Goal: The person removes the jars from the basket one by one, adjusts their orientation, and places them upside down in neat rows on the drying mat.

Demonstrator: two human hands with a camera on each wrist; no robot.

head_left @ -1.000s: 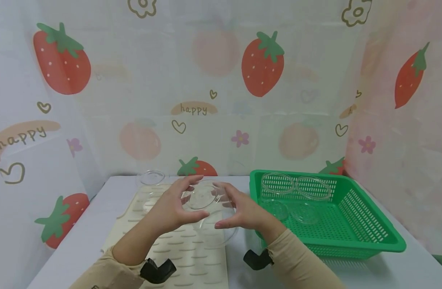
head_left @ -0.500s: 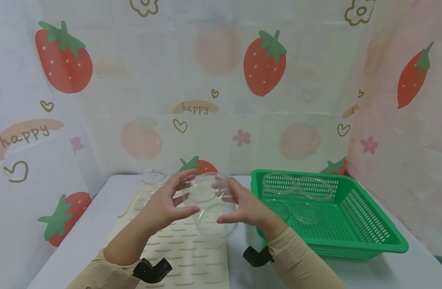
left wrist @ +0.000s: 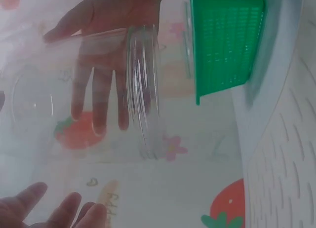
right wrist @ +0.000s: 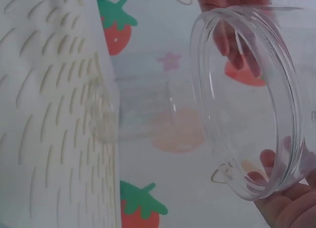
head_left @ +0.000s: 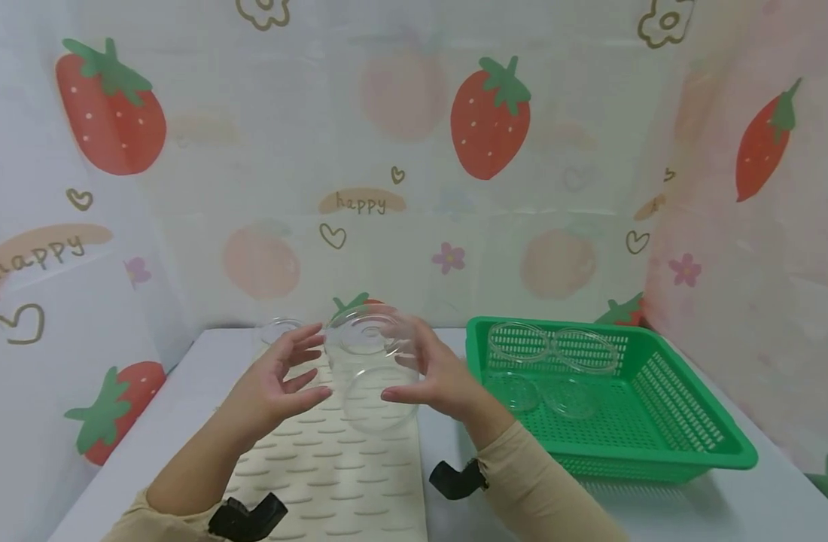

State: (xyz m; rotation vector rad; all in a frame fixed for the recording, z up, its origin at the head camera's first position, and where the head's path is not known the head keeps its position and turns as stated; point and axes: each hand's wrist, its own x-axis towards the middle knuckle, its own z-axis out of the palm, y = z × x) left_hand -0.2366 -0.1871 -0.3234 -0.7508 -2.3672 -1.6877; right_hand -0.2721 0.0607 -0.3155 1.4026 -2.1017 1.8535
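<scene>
Holding a clear jar [head_left: 369, 369] up in the air over the cream ribbed mat [head_left: 346, 467], tipped so its mouth is facing toward the camera and down. Right hand [head_left: 427, 373] gripping the jar's right side, fingers curled round the wall, thumb under; in the right wrist view, fingertips [right wrist: 269, 161] showing thru the rim. Left hand [head_left: 275, 380] sitting just beside the jar's left side w/ fingers spread & relaxed, not gripping; can't tell if the tips are touching the plastic. Lying further back on the mat's far-left corner: a second clear jar [head_left: 281, 331]. Standing to the right on the white table [head_left: 726, 512]: a green basket [head_left: 685, 444] w/ clear lids [head_left: 552, 350] resting inside.
</scene>
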